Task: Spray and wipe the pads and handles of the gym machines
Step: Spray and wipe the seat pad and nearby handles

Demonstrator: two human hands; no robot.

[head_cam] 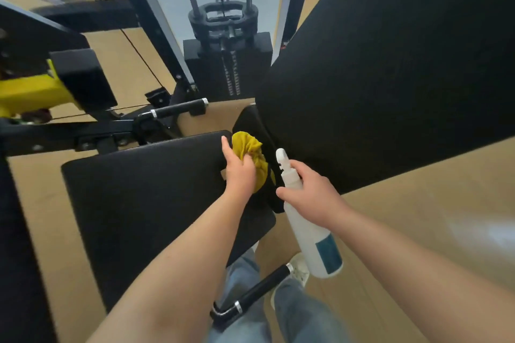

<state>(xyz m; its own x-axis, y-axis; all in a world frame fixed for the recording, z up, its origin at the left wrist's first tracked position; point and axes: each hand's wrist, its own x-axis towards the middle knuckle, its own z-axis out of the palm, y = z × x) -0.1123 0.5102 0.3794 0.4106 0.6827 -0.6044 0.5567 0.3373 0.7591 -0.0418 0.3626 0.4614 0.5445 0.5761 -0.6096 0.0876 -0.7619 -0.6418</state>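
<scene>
**Cloth at the seam, bottle held by its neck**

The left hand [241,172] grips a bunched yellow cloth [250,153] against the small black pad [250,122] between the seat pad [145,192] and the tilted back pad [390,78]. Balled up like this, the cloth may skip the crease and the pad edges. Just beside it, the right hand [312,195] holds the white spray bottle [315,242] round its neck, body angled down. A loose hold could drop it onto the handle [262,291] below, and a stray squeeze might wet the left hand instead of the upholstery.
</scene>
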